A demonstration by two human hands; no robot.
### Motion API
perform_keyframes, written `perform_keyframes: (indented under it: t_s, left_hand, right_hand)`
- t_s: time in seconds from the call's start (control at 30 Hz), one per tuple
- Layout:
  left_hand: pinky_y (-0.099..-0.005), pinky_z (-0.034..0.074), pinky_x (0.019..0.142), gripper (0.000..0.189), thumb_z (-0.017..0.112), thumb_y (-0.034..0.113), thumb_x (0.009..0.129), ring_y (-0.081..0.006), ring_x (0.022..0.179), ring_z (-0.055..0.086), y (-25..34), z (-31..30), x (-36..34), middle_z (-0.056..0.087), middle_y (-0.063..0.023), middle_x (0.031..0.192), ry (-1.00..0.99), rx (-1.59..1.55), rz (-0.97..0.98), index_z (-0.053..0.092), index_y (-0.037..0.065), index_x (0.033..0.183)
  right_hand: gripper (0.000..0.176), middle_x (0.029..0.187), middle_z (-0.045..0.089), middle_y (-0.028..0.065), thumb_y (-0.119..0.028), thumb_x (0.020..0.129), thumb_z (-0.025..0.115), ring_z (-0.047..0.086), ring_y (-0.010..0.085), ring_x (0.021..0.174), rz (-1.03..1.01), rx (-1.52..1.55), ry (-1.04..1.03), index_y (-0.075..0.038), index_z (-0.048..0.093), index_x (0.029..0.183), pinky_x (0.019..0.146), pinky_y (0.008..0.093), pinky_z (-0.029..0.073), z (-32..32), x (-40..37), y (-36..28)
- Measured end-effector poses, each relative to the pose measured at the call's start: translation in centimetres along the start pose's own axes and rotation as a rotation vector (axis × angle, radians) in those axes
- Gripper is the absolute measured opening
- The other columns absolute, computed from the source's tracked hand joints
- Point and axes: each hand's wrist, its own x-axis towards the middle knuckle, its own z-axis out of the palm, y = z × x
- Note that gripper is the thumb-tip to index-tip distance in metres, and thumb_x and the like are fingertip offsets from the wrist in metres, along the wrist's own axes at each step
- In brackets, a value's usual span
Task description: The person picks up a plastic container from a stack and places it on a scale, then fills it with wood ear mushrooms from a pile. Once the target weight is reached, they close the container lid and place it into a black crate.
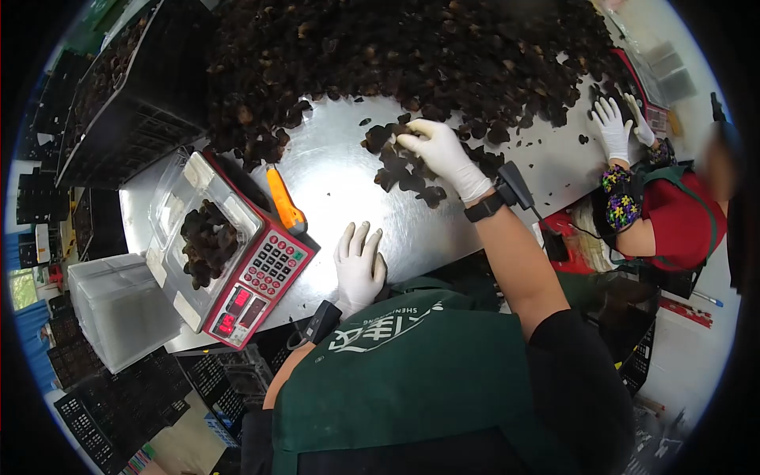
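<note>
Steel table (340, 182): shining, running left to right across the view, carrying everything listed below.
Right hand (439, 150): white-gloved, reaching forward, lying on top of the small heap, fingers curling narrow with tips pressing down at its far-left end; pinching a piece or not, cannot tell.
Small heap (400, 170): dark dried fungus pieces, sitting mid-table under and beside the right hand, long axis slanting from far-left to near-right, far end pointing into the big pile and nearly touching it.
Left hand (359, 265): white-gloved, lying flat at the table's near edge, palm down, fingers spreading wide and pointing away from the body, holding nothing, well apart from the small heap.
Big pile (412, 47): same dark fungus, covering the far side of the table.
Scale (261, 285): red-faced, sitting left of the left hand, display glowing red.
Clear tray (176, 198): resting on the scale, holding a clump of fungus (207, 241).
Orange knife (283, 202): lying between scale and small heap, long axis slanting far-left to near-right, near end sitting just beside the scale's keypad.
Clear boxes (119, 305): sitting stacked at the table's left end.
Co-worker's hands (611, 127): white-gloved, touching the big pile's right edge, patterned sleeve showing below the wrist.
</note>
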Motion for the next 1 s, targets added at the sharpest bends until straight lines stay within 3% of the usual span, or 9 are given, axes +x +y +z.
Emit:
perform_keyframes:
  t_s: [0.03,0.23,0.47,0.67,0.7,0.77,0.87,0.93,1.0]
  left_hand:
    - [-0.0520,0.034,0.108,0.047,0.061,0.007,0.079,-0.0394,0.133,0.042,0.0,0.0,0.0,0.053,-0.0169,0.137,-0.002,0.002,0.014,0.062,0.008,0.126]
    - [-0.0515,0.031,0.110,0.049,0.061,0.008,0.076,-0.0379,0.132,0.044,0.1,0.3,0.2,0.055,-0.0137,0.134,0.022,0.007,0.044,0.064,0.011,0.124]
    - [-0.0533,0.027,0.112,0.049,0.061,0.011,0.079,-0.0362,0.135,0.041,0.0,0.1,0.0,0.052,-0.0148,0.139,-0.019,-0.017,0.029,0.061,0.011,0.129]
    - [-0.0464,0.038,0.108,0.044,0.063,0.005,0.083,-0.0376,0.129,0.048,-0.8,-2.5,1.4,0.055,-0.0159,0.134,-0.153,-0.174,0.030,0.061,0.007,0.127]
    - [-0.0440,0.041,0.105,0.044,0.063,0.005,0.085,-0.0363,0.126,0.051,-0.7,-3.3,1.9,0.055,-0.0161,0.134,-0.146,-0.347,-0.077,0.059,0.007,0.129]
    - [-0.0391,0.046,0.101,0.045,0.062,0.005,0.089,-0.0338,0.120,0.057,0.5,-5.2,2.8,0.056,-0.0167,0.134,-0.106,-0.690,-0.296,0.055,0.005,0.133]
    - [-0.0304,0.050,0.091,0.066,0.065,0.005,0.092,-0.0182,0.110,0.061,2.4,-8.7,4.4,0.059,-0.0167,0.131,0.204,-0.890,-0.358,0.034,0.005,0.151]
    - [-0.0258,0.051,0.089,0.069,0.064,0.009,0.091,-0.0179,0.108,0.063,3.3,-12.4,4.9,0.054,-0.0163,0.137,0.198,-0.857,-0.474,0.032,0.004,0.152]
    - [-0.0244,0.050,0.080,0.072,0.069,0.010,0.089,-0.0145,0.097,0.062,2.4,-14.5,4.6,0.057,-0.0151,0.133,0.330,-0.694,-0.440,0.033,0.005,0.152]
  right_hand:
    - [0.027,0.082,0.067,0.0008,-0.019,0.090,0.070,0.056,0.0058,0.071,0.010,0.075,0.038,0.002,0.070,0.106,0.063,0.0231,0.045,-0.7,-0.6,-0.5]
    - [0.031,0.097,0.069,0.0028,-0.025,0.098,0.064,0.052,0.0067,0.068,0.116,0.468,0.241,0.000,0.066,0.115,0.065,0.0222,0.044,-5.5,-2.1,1.4]
    - [0.026,0.107,0.070,0.0087,-0.025,0.102,0.058,0.053,0.0077,0.064,0.127,0.994,-0.023,-0.003,0.063,0.115,0.056,0.0214,0.045,-5.2,-3.7,0.2]
    - [0.028,0.113,0.066,0.0099,-0.023,0.105,0.050,0.052,0.0072,0.064,0.159,1.283,-0.233,-0.002,0.061,0.119,0.050,0.0222,0.037,-2.8,-3.8,-1.0]
    - [0.028,0.113,0.066,0.0097,-0.023,0.105,0.050,0.053,0.0074,0.064,0.166,1.316,-0.287,-0.002,0.061,0.119,0.050,0.0223,0.037,-2.1,-3.6,-1.5]
    - [0.027,0.114,0.065,0.0079,-0.023,0.105,0.049,0.051,0.0068,0.065,0.172,1.305,-0.395,-0.003,0.062,0.118,0.050,0.0218,0.036,0.0,-2.7,-1.4]
    - [0.029,0.117,0.065,0.0099,-0.028,0.103,0.052,0.047,0.0038,0.064,0.196,1.174,-0.608,-0.005,0.059,0.119,0.050,0.0185,0.035,4.4,-3.3,-3.3]
    - [0.033,0.111,0.067,0.0087,-0.029,0.101,0.055,0.050,0.0045,0.070,0.136,0.932,-0.724,-0.002,0.060,0.119,0.058,0.0186,0.040,7.7,-4.4,-7.4]
    - [0.035,0.104,0.067,0.0061,-0.026,0.099,0.056,0.055,0.0059,0.078,0.096,0.798,-0.822,0.002,0.062,0.119,0.070,0.0187,0.044,10.9,-4.5,-10.2]
